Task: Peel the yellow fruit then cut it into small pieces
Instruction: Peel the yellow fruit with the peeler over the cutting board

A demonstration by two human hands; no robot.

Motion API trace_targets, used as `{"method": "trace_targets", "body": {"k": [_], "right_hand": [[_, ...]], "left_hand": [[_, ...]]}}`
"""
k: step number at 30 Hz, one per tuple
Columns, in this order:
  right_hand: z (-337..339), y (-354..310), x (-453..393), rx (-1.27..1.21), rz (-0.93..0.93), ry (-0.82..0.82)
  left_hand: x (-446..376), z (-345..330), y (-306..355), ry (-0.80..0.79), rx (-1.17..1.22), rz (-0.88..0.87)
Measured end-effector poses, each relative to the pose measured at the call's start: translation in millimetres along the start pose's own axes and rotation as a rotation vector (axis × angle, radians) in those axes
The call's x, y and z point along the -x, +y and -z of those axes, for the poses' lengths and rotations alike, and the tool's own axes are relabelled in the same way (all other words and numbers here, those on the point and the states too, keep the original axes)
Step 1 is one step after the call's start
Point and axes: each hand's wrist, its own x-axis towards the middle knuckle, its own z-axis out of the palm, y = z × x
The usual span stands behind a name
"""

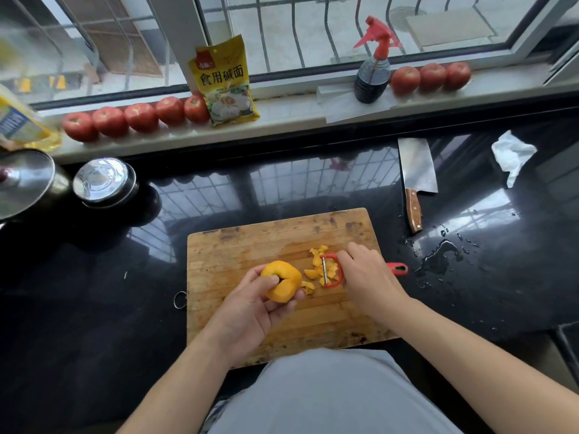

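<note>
A person's left hand [250, 305] curls its grip around a partly peeled yellow fruit [282, 280], thumb pressed on top, holding it just above a worn wooden cutting board [250, 245] at the centre of the frame. To the right of it, the right hand [368, 270] closes over a red peeler [332, 270], whose blade rests on a small heap of yellow peelings [316, 267] on the board; the handle tip shows past the hand, over the board's right edge. The board sits on a glossy black surface [94, 292]. A cleaver [416, 170] with a wooden handle lies on that surface at upper right of the board, with spilled water [438, 258] below it and a crumpled white tissue [512, 155] farther right. Two lidded metal pots [103, 180] stand at the left edge. Along the windowsill at the top of the frame run rows of red tomatoes [141, 117], a yellow packet [225, 83] and a spray bottle [372, 73] with a red trigger.
</note>
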Motion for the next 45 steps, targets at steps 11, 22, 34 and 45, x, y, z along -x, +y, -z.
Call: {"method": "trace_targets", "body": {"k": [11, 22, 34, 45], "right_hand": [[28, -40, -1, 0.114, 0.471, 0.393], [19, -17, -13, 0.206, 0.385, 0.393], [33, -28, 2, 0.075, 0.41, 0.436], [27, -34, 0, 0.14, 0.429, 0.414]], "left_hand": [[-5, -21, -5, 0.118, -0.228, 0.076], [9, -17, 2, -0.026, -0.285, 0.084], [1, -18, 1, 0.078, -0.277, 0.064], [3, -21, 1, 0.065, -0.396, -0.001]]}}
